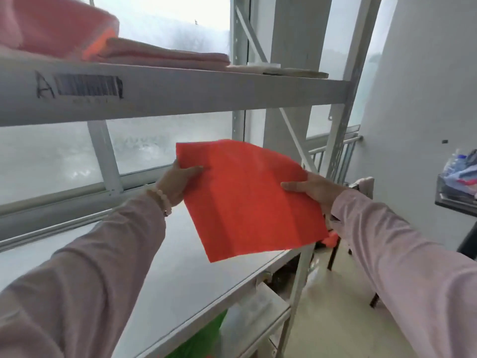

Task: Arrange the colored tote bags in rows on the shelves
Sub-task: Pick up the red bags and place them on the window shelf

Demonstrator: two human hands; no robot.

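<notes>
Small stockroom / storage rm, by the look; light-industrial steel shelf unit [180, 89] w/ perforated upright [341, 120] & diagonal brace [294, 135]; front beam has a barcode sticker [90, 86] w/ a hand-marked "A" [45, 86] just beside it; folded pink bags [160, 55] stacked flat on the top level; green fabric [206, 334] on a lower level; frosted window [51, 156] behind the rack; bare white wall [413, 99] & pale floor [335, 319]; dark tray [449, 200] w/ bottles & cloth at rt.

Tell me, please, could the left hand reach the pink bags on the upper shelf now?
Probably not yet: the left hand grips the red bag, though nothing blocks the pink bags.
</notes>
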